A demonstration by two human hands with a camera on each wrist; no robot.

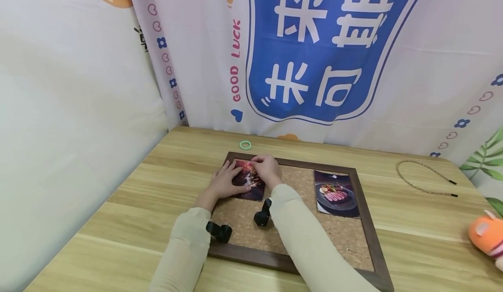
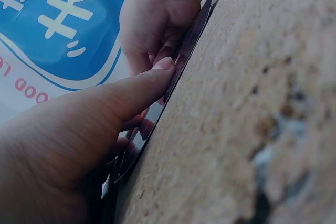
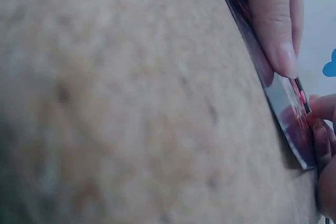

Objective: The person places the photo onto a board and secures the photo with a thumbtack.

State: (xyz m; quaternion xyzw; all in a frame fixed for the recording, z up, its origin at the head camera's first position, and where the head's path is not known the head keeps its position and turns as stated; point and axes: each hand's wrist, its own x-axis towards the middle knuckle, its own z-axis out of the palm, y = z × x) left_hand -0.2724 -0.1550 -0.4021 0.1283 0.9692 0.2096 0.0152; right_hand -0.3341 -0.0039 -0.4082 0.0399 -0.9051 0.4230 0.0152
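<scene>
A dark photo card [image 1: 251, 183] with red and orange glow lies at the upper left of a brown-framed cork board [image 1: 243, 226]. My left hand [image 1: 225, 181] rests on its left side with spread fingers; in the left wrist view the left thumb [image 2: 149, 80] touches the card's edge. Along the card's top edge, my right hand [image 1: 267, 168] pinches something small with curled fingers, and the fingertips hide it. A second card [image 1: 335, 196], picturing sliced meat on a dark plate, sits at the board's upper right under a small white round pin [image 1: 334, 176].
Behind the board lies a pale green ring [image 1: 245, 142]. A braided cord [image 1: 408, 180] with black tips curves to the right of it. An orange plush toy [image 1: 487, 234] stands at the right edge. Printed cloth [image 1: 212, 65] hangs behind the wooden table [image 1: 129, 200].
</scene>
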